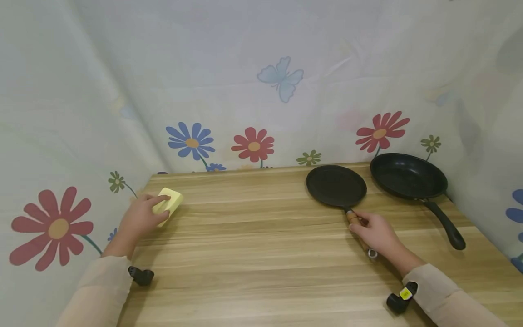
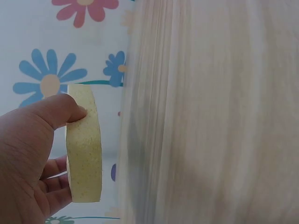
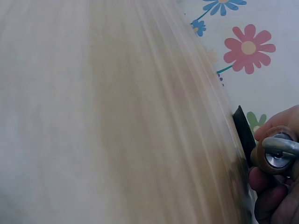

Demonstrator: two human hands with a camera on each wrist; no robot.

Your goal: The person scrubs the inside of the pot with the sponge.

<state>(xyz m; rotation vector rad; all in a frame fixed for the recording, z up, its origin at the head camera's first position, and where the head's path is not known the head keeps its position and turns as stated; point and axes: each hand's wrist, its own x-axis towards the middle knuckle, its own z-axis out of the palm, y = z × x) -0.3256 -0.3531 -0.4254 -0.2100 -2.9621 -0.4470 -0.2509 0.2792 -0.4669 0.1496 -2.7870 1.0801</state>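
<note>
I'm standing here counting: two black pans (image 1: 336,185) (image 1: 408,178) at right, one yellow sponge (image 1: 173,198) at left, two hands (image 1: 140,215) (image 1: 377,230), two wrist cameras (image 1: 143,276) (image 1: 395,303), two pale sleeves (image 1: 98,288) (image 1: 443,290), one wood-grain table (image 1: 245,254).

Looks like a makeshift kitchen-style set, room type unclear: wood-grain table (image 1: 245,254), creased floral sheet (image 1: 220,54) behind table and along both its sides, pan (image 1: 337,186) and skillet (image 1: 408,177) at table's right.
</note>
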